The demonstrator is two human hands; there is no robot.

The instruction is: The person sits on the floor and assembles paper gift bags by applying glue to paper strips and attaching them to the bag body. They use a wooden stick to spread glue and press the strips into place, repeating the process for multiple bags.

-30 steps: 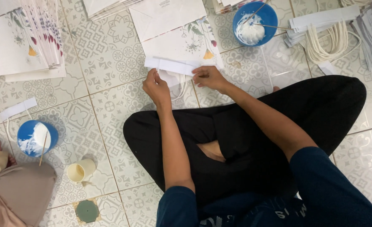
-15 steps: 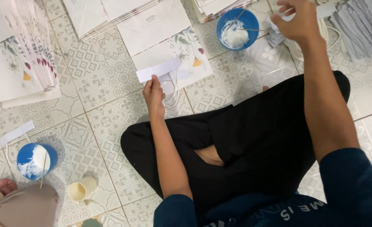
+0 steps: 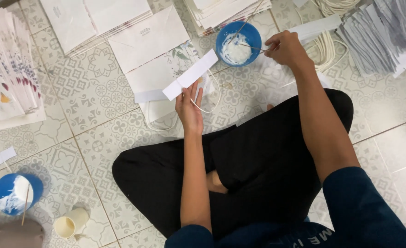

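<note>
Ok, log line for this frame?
left hand: holds white paper strip | right hand: stick in blue glue bowl

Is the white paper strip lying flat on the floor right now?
No: the left hand holds the white paper strip up off the tiled floor, while the right hand is at the blue bowl.

white paper strip (image 3: 191, 74), blue bowl (image 3: 238, 36), grey patterned floor tiles (image 3: 93, 92)

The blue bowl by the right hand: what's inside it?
The blue bowl holds white paste, smeared over its floor, with thin sticks resting in it; the right hand grips one. Paste depth cannot be seen.
</note>
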